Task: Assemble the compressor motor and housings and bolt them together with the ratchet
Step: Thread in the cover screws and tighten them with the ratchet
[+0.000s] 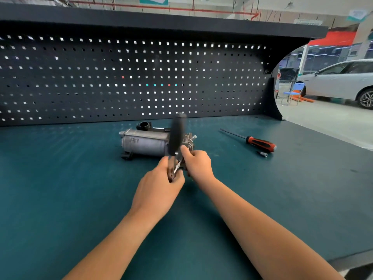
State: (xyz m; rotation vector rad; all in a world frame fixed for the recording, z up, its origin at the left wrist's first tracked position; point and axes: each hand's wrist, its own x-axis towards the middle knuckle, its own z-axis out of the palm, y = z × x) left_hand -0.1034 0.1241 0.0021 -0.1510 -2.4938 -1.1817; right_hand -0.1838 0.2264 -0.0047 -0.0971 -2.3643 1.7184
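The silver compressor [144, 141] lies on its side on the green bench top [80, 188], its right end toward my hands. My left hand [159, 186] grips the head end of the ratchet [177, 136], whose black handle stands up, blurred, in front of the compressor. My right hand [196, 163] is curled at the compressor's right end, thumb and fingers pinching the ratchet's metal extension near its head. The end housing and any bolts there are mostly hidden behind my hands.
A screwdriver [256, 141] with a red and black handle lies to the right, with a small loose socket [262, 154] just in front of it. A black pegboard [131, 77] backs the bench. The bench's right edge drops to a workshop floor.
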